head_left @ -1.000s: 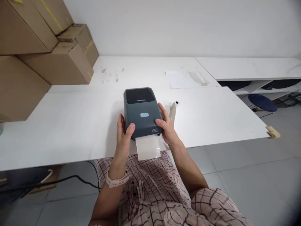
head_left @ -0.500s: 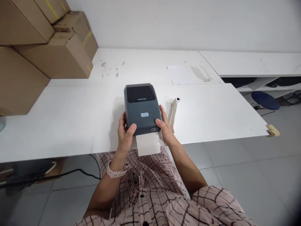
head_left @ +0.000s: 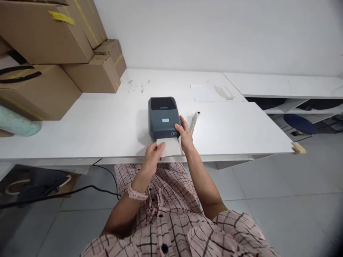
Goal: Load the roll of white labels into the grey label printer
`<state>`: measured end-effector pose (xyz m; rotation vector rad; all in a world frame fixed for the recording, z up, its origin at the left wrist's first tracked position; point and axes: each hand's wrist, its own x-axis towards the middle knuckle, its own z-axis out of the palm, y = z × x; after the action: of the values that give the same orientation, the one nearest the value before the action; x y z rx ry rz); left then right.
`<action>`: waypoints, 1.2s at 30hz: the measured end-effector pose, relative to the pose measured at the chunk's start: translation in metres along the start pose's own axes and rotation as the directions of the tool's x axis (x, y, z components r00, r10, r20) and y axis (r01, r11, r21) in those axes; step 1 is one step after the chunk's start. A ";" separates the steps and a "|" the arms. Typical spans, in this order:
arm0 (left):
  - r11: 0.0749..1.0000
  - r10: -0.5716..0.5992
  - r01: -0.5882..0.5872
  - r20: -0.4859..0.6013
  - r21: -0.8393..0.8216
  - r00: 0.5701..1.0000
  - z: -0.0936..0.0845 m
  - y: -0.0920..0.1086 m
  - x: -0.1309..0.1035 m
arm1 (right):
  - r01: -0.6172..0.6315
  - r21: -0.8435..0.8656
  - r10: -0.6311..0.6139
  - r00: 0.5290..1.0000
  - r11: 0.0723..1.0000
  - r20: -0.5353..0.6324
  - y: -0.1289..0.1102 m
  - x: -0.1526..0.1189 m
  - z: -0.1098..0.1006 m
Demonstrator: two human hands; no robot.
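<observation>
A dark grey-blue label printer (head_left: 164, 126) sits near the table's front edge, its top closed. Out of its front slot comes a strip of white label paper (head_left: 170, 147), hanging toward the edge. My left hand (head_left: 153, 153) pinches the left side of this paper, thumb on top. Against the printer's right front corner rests my right hand (head_left: 184, 135), thumb on the casing and fingers along its side. Just right of that hand lies a small roll of backing paper (head_left: 196, 117) with its strip trailing toward me.
Cardboard boxes (head_left: 43, 35) are stacked on the left of the white table (head_left: 235, 125). A pale green cylinder (head_left: 24, 123) lies before them. A white sheet (head_left: 202, 92) is at the back. A yellowish guard (head_left: 298, 147) covers the right corner; a blue stool (head_left: 300, 123) stands beyond.
My left hand has left the printer's left side and taken hold of the label paper. My right hand stays on the printer. The view has shifted, showing more boxes at the left.
</observation>
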<state>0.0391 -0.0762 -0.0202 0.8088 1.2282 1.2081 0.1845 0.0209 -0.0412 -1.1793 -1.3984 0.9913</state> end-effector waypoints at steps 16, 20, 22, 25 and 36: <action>0.809 0.536 -0.394 -0.269 0.436 0.800 -0.026 -0.022 0.010 | 0.531 -0.694 -0.530 0.811 0.486 0.249 -0.052 -0.021 0.024; 0.759 0.553 -0.467 -0.073 0.454 0.830 -0.025 -0.015 0.025 | 0.511 -0.661 -0.543 0.820 0.550 0.182 -0.046 -0.020 0.024; 0.808 0.491 -0.428 -0.062 0.405 0.869 -0.024 -0.015 0.032 | 0.509 -0.598 -0.560 0.820 0.620 0.117 -0.039 -0.023 0.021; 0.870 0.417 -0.358 -0.118 0.340 0.901 -0.023 -0.016 0.039 | 0.475 -0.462 -0.536 0.844 0.749 -0.001 -0.023 -0.036 0.018; 0.809 0.530 -0.440 -0.160 0.390 0.833 -0.030 -0.023 0.053 | 0.099 -0.034 -0.103 0.985 0.995 -0.141 0.001 -0.051 0.006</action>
<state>0.0105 -0.0345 -0.0616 1.3167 1.5267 1.5829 0.1795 -0.0285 -0.0527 -1.1642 -1.3474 0.8040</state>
